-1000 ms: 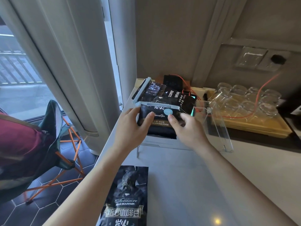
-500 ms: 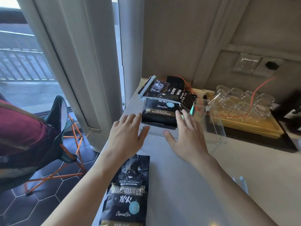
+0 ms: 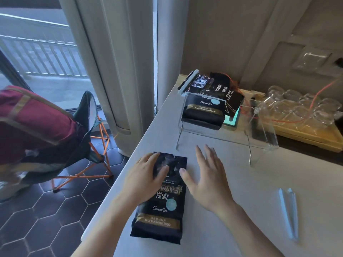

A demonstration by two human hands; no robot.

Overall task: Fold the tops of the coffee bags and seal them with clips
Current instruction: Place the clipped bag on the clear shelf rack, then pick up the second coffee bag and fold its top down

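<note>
Resting left hand (image 3: pixel 146 175) flat on coffee bag (image 3: pixel 163 206).

A black coffee bag (image 3: pixel 163 206) with gold bands and a pale blue dot lies flat on the white counter, its top unfolded and pointing away. A second bag (image 3: pixel 202 111) (same print) sits on the clear stand, top clipped. A pale blue clip (image 3: pixel 288 214) lies loose at right.
</note>
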